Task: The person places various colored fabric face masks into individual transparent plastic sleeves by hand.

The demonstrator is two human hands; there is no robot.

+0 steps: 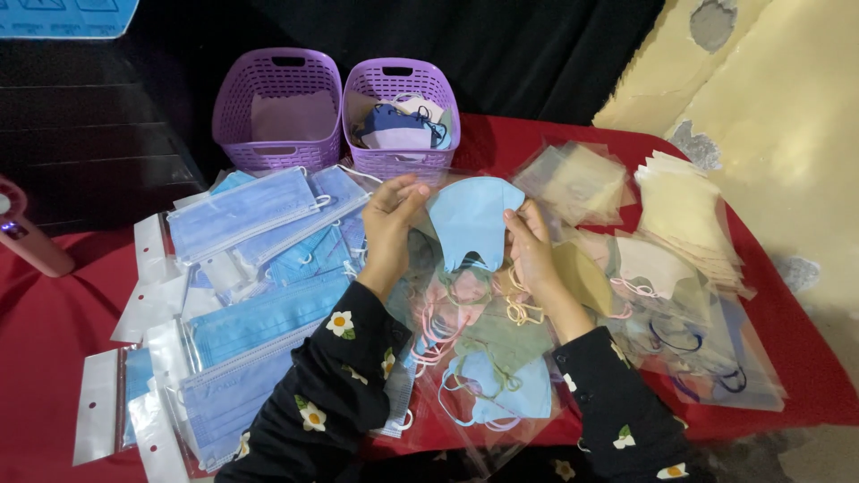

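Note:
A light blue shaped face mask is held up between both hands over a red table. My left hand pinches its left edge, and my right hand grips its right edge. Below the hands lies a heap of coloured masks in clear bags, pink, green and blue, with loose ear loops. Both sleeves are black with a small flower print.
Two purple slotted baskets stand at the back: the left basket holds a pale piece, the right basket holds several masks. Packs of blue flat masks cover the left. Clear bags and cream masks lie on the right. A pink device lies at the far left.

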